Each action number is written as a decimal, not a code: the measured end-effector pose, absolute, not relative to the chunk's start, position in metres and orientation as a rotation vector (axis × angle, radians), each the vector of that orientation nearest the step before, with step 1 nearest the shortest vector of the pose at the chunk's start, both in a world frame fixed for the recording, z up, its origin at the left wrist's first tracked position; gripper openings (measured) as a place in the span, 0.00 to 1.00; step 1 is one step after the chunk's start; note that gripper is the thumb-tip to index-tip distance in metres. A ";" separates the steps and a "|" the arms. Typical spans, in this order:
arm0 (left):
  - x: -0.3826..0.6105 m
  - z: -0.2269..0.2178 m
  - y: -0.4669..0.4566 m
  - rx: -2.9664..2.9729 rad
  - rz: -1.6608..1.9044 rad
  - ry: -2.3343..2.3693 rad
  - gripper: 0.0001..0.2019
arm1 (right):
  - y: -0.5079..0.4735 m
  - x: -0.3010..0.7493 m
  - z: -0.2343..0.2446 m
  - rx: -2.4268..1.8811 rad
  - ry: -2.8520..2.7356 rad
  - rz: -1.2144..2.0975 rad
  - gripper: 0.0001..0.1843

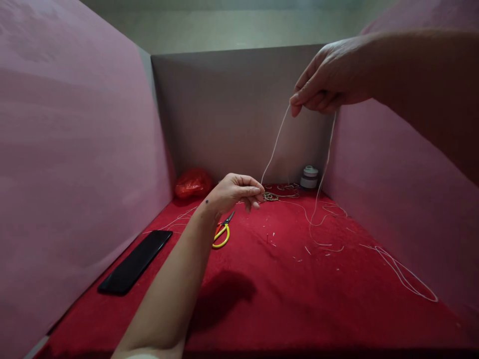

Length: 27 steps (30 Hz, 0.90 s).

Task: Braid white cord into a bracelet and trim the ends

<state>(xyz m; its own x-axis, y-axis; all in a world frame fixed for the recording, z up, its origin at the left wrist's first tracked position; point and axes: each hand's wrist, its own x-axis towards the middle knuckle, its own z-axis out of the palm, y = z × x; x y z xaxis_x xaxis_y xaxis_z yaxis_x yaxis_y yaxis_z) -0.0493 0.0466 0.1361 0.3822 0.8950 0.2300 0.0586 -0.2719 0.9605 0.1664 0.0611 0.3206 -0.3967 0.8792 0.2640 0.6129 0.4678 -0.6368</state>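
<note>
My left hand is in the middle, thumb and forefinger pinched on a thin pale cord. Higher up on the right, my right hand pinches the same cord, which slants between the two hands. From below my right hand a further length hangs down and curls over the red cloth. Just beyond my left fingertips is a small brownish tangle of cord; whether it is held or lies on the cloth I cannot tell. Scissors with yellow handles lie beside my left wrist, partly hidden by the forearm.
A black phone lies on the left. At the back are a red plastic bag and a small white spool-like object. A loop of pale cord and several snippets lie on the right. Pink side walls and a grey panel enclose the cloth.
</note>
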 end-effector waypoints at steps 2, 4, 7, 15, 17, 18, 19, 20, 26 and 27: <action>-0.048 0.136 0.046 1.626 1.021 0.858 0.07 | 0.063 0.166 0.321 -1.237 -2.165 0.602 0.22; -0.047 0.135 0.047 1.620 0.999 0.855 0.08 | 0.065 0.165 0.322 -1.242 -2.181 0.608 0.21; -0.043 0.131 0.051 1.602 0.992 0.865 0.08 | 0.067 0.165 0.328 -1.238 -2.206 0.657 0.13; -0.026 0.120 0.054 1.456 1.020 0.765 0.17 | 0.065 0.164 0.331 -1.194 -2.249 0.712 0.15; -0.024 0.122 0.051 1.442 0.991 0.738 0.18 | 0.064 0.163 0.329 -1.192 -2.253 0.709 0.15; -0.023 0.123 0.049 1.439 0.979 0.733 0.17 | 0.064 0.163 0.329 -1.192 -2.255 0.704 0.15; -0.022 0.124 0.048 1.434 0.971 0.733 0.17 | 0.064 0.163 0.329 -1.190 -2.257 0.702 0.15; -0.022 0.124 0.047 1.428 0.968 0.733 0.16 | 0.064 0.163 0.329 -1.188 -2.259 0.700 0.15; -0.019 0.122 0.048 1.372 0.979 0.686 0.13 | 0.062 0.162 0.330 -1.193 -2.264 0.677 0.14; -0.019 0.122 0.048 1.365 0.977 0.674 0.13 | 0.061 0.162 0.330 -1.201 -2.262 0.671 0.14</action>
